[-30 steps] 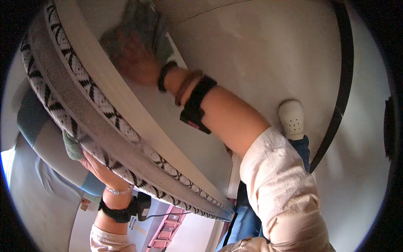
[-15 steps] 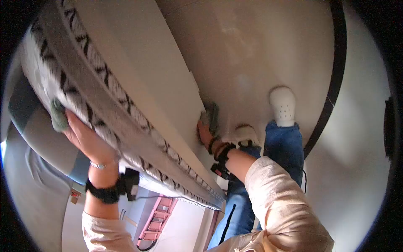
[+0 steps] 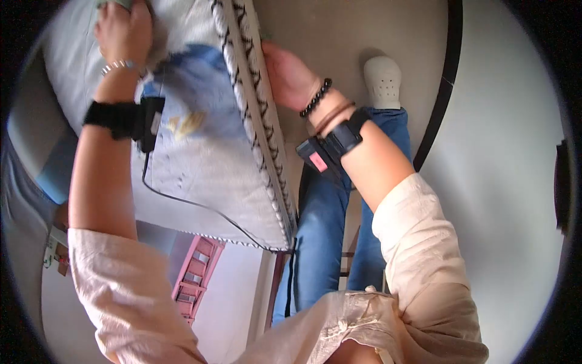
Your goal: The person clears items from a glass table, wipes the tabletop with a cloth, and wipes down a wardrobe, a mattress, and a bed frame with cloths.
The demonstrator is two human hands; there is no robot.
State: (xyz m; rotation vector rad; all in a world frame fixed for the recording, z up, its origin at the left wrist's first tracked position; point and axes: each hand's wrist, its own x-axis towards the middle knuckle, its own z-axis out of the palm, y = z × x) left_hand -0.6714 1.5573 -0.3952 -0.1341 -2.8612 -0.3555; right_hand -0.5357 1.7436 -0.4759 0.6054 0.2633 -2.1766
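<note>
A thick white quilted mattress [image 3: 200, 176] fills the left half of the view. It has a grey side band with black-and-white trim, and a blue and yellow patch [image 3: 185, 124] on its face. At the top left my left hand [image 3: 124, 33] rests over the mattress face, its fingers closed on a green cloth [image 3: 118, 3], mostly cut off by the frame's edge. Against the mattress's right side is my right hand [image 3: 291, 76], palm partly showing. The mattress edge hides its fingertips, so what it holds cannot be made out.
A black cable [image 3: 194, 206] runs from the left wrist device across the mattress. My foot in a white clog [image 3: 382, 82] stands on the tiled floor [image 3: 321, 30]. A pale wall [image 3: 503, 151] with a dark baseboard is on the right. A pink ladder [image 3: 197, 270] stands behind.
My right hand has risen from near the floor to the mattress's side. My left hand has moved up and forward. The view has shifted, showing more of the mattress's face.
</note>
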